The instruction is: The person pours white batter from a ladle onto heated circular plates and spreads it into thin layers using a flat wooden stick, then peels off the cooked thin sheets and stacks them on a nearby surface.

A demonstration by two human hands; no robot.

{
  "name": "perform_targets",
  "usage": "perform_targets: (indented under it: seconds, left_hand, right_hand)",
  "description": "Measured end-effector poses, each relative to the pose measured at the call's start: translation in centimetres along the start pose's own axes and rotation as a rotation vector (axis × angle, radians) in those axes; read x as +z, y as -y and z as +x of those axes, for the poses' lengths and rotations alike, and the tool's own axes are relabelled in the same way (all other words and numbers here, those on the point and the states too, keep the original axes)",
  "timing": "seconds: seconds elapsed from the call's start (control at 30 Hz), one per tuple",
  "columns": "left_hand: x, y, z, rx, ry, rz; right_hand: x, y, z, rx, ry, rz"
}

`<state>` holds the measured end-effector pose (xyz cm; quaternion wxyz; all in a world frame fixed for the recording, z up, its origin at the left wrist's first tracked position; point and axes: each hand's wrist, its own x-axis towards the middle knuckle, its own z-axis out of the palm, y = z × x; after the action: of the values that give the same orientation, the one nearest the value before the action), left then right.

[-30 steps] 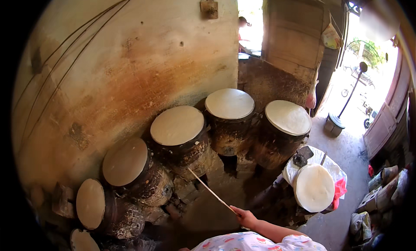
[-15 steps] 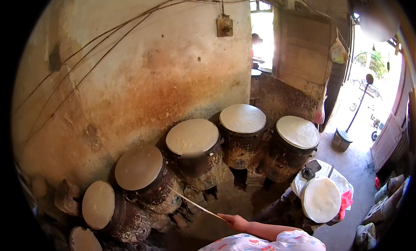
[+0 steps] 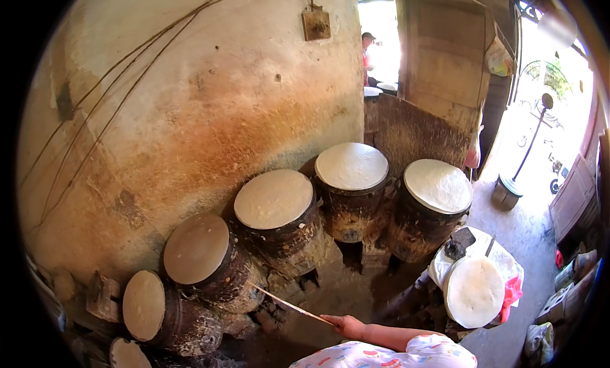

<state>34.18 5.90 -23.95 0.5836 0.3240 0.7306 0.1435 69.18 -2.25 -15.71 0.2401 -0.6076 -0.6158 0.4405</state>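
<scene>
Stained plaster, ochre and rust at the bottom, forms the curved wall (image 3: pixel 190 114) behind a row of dark clay stoves on the dirt floor. Counting along that wall, six stoves carry pale round sheets: the farthest (image 3: pixel 438 185) by the wooden door (image 3: pixel 445 57), then one (image 3: pixel 351 165), another (image 3: pixel 273 198), a browner one (image 3: pixel 196 248), a fifth (image 3: pixel 143 304), and a sixth (image 3: pixel 127 354) cut by the lower edge. One more pale disc (image 3: pixel 474 291) lies on a cloth-covered stand, right of the farthest stove.

Only one hand shows, the right hand (image 3: pixel 346 325), coming from a flowered sleeve (image 3: pixel 381 356) at the lower edge. Its fingers (image 3: pixel 332 318) are curled closed around the end of a thin stick (image 3: pixel 289 302). The stick's long axis runs from the hand up and leftward, its tip pointing at the base of the browner stove.

A person (image 3: pixel 366 50) stands in the bright doorway beyond the wall.
</scene>
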Motion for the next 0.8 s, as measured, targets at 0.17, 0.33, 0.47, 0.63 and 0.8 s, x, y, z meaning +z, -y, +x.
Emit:
perform_targets:
  seconds: [0.17,0.33,0.47,0.63,0.8]
  left_hand:
    - [1.2,0.3,-0.5,-0.018,-0.023,0.002]
    - [0.8,3.7,-1.4,-0.068,-0.087,-0.038]
    - [-1.8,12.2,-4.6,-0.110,-0.171,-0.105]
    - [-1.9,22.3,-9.1,0.140,-0.177,0.224]
    - [-1.6,25.1,-16.1,0.211,-0.247,0.872]
  right_hand:
    - [-1.0,-0.8,-0.2,-0.026,-0.010,0.014]
    - [-2.2,-0.5,0.3,0.017,0.083,0.002]
    - [0.3,-2.0,1.8,-0.160,0.005,0.110]
    - [0.1,-1.9,3.3,-0.096,0.070,0.126]
    - [4.6,-3.1,5.7,-0.207,0.200,-0.012]
